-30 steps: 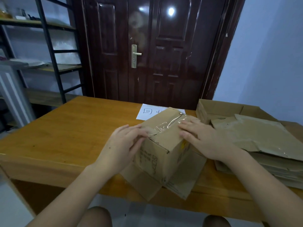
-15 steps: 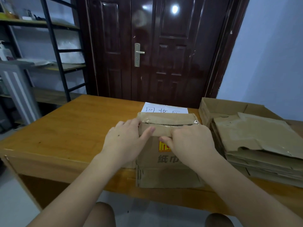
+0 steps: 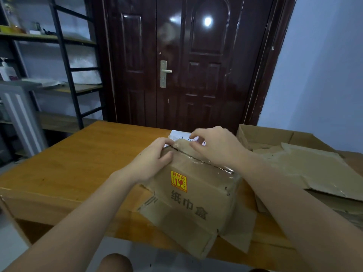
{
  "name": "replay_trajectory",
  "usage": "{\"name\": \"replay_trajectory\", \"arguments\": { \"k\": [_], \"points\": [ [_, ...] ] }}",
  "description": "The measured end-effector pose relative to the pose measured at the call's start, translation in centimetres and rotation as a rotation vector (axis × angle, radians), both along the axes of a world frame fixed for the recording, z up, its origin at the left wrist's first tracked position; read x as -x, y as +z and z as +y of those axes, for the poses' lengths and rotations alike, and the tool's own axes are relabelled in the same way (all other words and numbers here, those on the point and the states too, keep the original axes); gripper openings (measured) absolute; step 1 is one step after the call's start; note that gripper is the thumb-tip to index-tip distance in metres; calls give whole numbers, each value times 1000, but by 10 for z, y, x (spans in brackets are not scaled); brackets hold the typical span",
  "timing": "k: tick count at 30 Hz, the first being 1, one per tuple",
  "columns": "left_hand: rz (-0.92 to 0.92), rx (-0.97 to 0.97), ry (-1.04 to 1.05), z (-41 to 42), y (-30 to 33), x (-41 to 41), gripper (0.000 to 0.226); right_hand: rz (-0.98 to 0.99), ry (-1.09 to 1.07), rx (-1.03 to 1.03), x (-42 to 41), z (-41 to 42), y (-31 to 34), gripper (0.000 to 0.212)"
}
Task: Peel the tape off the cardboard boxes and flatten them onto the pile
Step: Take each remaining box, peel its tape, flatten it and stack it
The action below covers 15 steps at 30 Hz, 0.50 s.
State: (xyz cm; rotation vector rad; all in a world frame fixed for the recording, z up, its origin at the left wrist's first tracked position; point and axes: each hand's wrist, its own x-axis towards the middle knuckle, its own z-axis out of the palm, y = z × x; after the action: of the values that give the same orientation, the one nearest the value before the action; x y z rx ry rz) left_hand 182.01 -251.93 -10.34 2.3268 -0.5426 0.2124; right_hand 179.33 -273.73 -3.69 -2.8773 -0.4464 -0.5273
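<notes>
- A cardboard box (image 3: 196, 193) is sitting tilted at the near edge of the wooden table (image 3: 78, 163), its lower flaps hanging open past the table edge toward the person.
- The box is showing a yellow-and-red fragile sticker (image 3: 178, 181) and dark printed characters on the face turned to the camera.
- Clear tape (image 3: 204, 160) is running along the seam on the top of the box, shiny and wrinkled toward the right end.
- The left hand (image 3: 151, 163) is gripping the top left corner of the box, fingers curling over the upper edge and the thumb pressing on the near face.
- The right hand (image 3: 216, 146) is reaching over the far end of the top, thumb and forefinger curling toward each other at the tape's far end; whether they are actually pinching the tape is not clear, since the fingertips are partly hidden and blurred.
- A white sheet of paper (image 3: 180, 135) with handwriting is lying on the table just behind the box, mostly covered by the hands.
- To the right, a pile of flattened cardboard (image 3: 314, 173) is lying on the table, just beside the box, with an open box (image 3: 265, 136) standing behind it.
- A dark wooden door (image 3: 186, 61) with a metal door handle (image 3: 164, 73) is standing behind the table, and a metal shelf rack (image 3: 64, 61) is standing at the left.
</notes>
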Motion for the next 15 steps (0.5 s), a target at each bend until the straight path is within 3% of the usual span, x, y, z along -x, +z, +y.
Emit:
{"name": "replay_trajectory", "arguments": {
  "k": [4, 9, 12, 15],
  "points": [
    [4, 100, -73, 0, -2, -13, 36, 329, 138, -306, -52, -9, -15, 45],
    [-33, 225, 83, -11, -6, -18, 44, 400, 207, -396, -75, -19, -21, 33],
    [-4, 189, 256, -28, -4, -13, 43, 409, 227, -416, -78, -17, -24, 27],
    [72, 177, 357, -48, -3, -5, 63, 395, 217, -389, -81, -13, -25, 28]
  ]
}}
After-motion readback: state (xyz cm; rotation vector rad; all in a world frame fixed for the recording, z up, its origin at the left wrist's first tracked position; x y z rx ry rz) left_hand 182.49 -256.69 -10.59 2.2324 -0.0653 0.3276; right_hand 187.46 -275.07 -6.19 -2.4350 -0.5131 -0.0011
